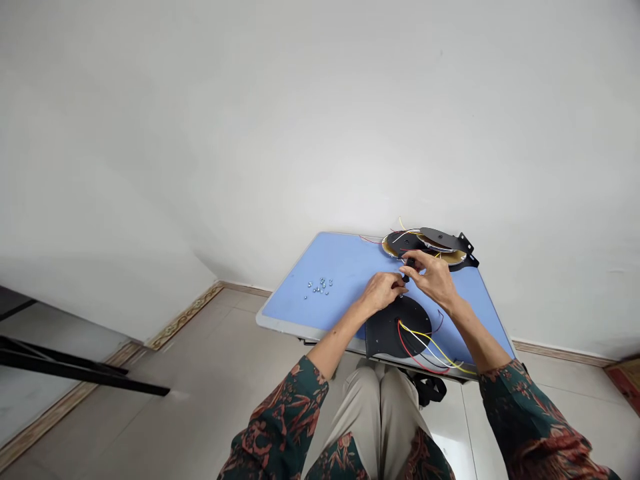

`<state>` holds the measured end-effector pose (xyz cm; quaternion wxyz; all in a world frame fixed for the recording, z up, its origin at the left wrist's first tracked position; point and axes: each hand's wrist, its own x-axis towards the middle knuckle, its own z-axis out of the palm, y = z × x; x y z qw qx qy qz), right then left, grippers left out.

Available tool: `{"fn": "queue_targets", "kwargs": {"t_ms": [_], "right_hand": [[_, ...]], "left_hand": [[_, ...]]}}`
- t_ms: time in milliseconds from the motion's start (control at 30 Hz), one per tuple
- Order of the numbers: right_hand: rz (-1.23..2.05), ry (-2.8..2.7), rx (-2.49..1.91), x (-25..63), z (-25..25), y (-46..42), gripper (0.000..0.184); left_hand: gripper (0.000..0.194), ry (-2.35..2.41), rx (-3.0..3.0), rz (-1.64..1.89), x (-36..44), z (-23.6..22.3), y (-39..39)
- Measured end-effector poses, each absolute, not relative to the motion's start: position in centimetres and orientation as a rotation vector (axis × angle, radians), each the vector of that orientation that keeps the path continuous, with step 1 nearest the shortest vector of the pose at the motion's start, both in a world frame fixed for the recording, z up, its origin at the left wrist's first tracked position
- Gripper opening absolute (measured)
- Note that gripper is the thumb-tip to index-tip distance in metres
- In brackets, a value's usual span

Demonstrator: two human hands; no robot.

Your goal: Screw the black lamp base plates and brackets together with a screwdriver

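My right hand is shut on a small black cylindrical part, pinching it with its fingertips above the blue tabletop. My left hand sits just to the left, its fingertips close to the lower end of that part. Whether it grips anything is hard to tell. A black disc with red, yellow and white wires lies just below my hands. At the far edge, a second disc assembly with a black metal bracket and loose wires lies nearer my right hand.
Several small metal nuts lie in a loose group on the blue table, left of my hands. The table stands in a room corner, with white walls behind it and a beige tiled floor below. A black metal frame stands at the far left.
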<state>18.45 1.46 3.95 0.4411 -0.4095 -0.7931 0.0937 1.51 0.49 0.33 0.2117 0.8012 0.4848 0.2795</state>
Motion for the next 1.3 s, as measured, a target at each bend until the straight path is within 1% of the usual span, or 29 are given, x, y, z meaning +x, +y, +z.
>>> {"fn": "queue_targets", "kwargs": {"t_ms": [100,200,267,367,433,500,600,667,733,800,933,1200,1233,1300], "right_hand": [[0.152,-1.922,-1.115,18.1,3.9,1.1,0.022],[0.207,-1.924,-1.106,18.3,3.8,1.0,0.015],[0.371,-1.955,-1.0,18.7,3.8,1.2,0.013],[0.711,-1.981,-0.771,19.4,3.9,1.6,0.016],[0.775,-2.019,-0.731,19.5,4.3,1.7,0.019],[0.665,-2.091,-0.814,19.3,4.8,1.7,0.02],[0.414,-2.09,-1.003,18.6,5.4,1.4,0.022],[0.271,-2.01,-1.117,18.3,5.5,1.2,0.02],[0.197,-1.961,-1.182,18.2,5.5,0.9,0.015],[0.214,-1.989,-1.164,18.4,5.5,0.6,0.011],[0.335,-2.091,-1.035,19.0,5.8,0.4,0.022],[0.336,-1.859,-1.196,18.9,5.2,0.5,0.015],[0.336,-1.874,-1.185,18.9,5.2,0.5,0.015],[0.322,-1.933,-1.155,19.0,5.3,0.5,0.022]], "left_hand": [[0.01,1.331,2.244,0.78,1.5,0.2,0.6],[0.012,1.309,2.266,0.759,1.5,0.2,0.7],[0.014,1.289,2.269,0.736,1.5,0.2,0.8],[0.016,1.231,2.263,0.71,1.4,0.4,0.9],[0.016,1.22,2.252,0.695,1.4,0.4,1.0],[0.015,1.242,2.24,0.689,1.4,0.5,1.0],[0.013,1.266,2.236,0.697,1.5,0.5,0.9],[0.012,1.274,2.238,0.702,1.6,0.5,0.9],[0.011,1.281,2.239,0.707,1.7,0.5,0.8],[0.011,1.3,2.241,0.708,1.7,0.5,0.8],[0.014,1.388,2.297,0.668,1.7,0.5,0.6],[0.013,1.463,2.365,0.612,2.2,0.6,0.1],[0.013,1.451,2.358,0.618,2.1,0.6,0.1],[0.012,1.394,2.33,0.642,1.9,0.6,0.3]]}}
